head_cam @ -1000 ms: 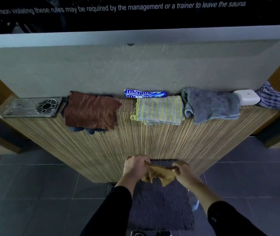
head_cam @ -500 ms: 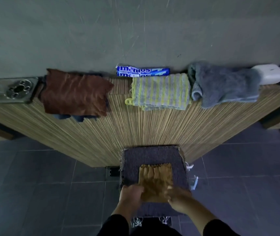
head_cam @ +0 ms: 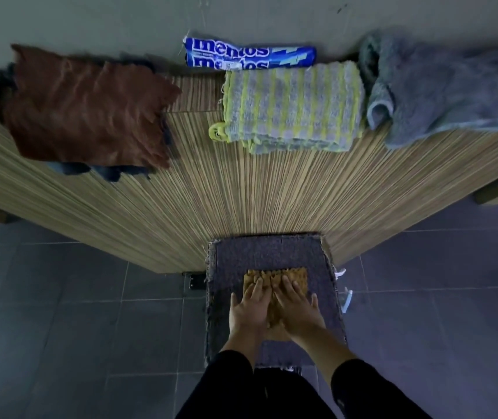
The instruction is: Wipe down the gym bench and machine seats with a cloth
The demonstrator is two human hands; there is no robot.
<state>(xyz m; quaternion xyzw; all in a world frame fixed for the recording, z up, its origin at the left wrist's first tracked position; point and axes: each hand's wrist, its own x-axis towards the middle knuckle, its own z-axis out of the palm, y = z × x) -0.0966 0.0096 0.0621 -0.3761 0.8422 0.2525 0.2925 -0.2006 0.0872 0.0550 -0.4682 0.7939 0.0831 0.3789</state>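
Grey floor tiles (head_cam: 75, 297) fill the lower frame, and at lower centre a small padded seat (head_cam: 272, 255) with a purple fuzzy cover stands against a striped wood panel (head_cam: 226, 201). On that seat lies the task's cloth (head_cam: 290, 275), tan and crinkled, flat on the cover. Both hands press it down side by side: the left hand (head_cam: 249, 309) and right hand (head_cam: 297, 309) lie with fingers straight and spread, palms on the cloth, gripping nothing.

Judging by this, the wiping of this seat is under way, with the cloth near the middle of the pad. The next move likely calls for steady downward pressure while sliding the cloth toward the uncovered edges and the far end, keeping it flat so that it does not bunch on the fuzzy cover.

Across the top, on the wood surface, lie a brown cloth (head_cam: 90, 107), a striped cloth (head_cam: 293, 107), a grey towel (head_cam: 444, 86) and mints (head_cam: 249, 55).
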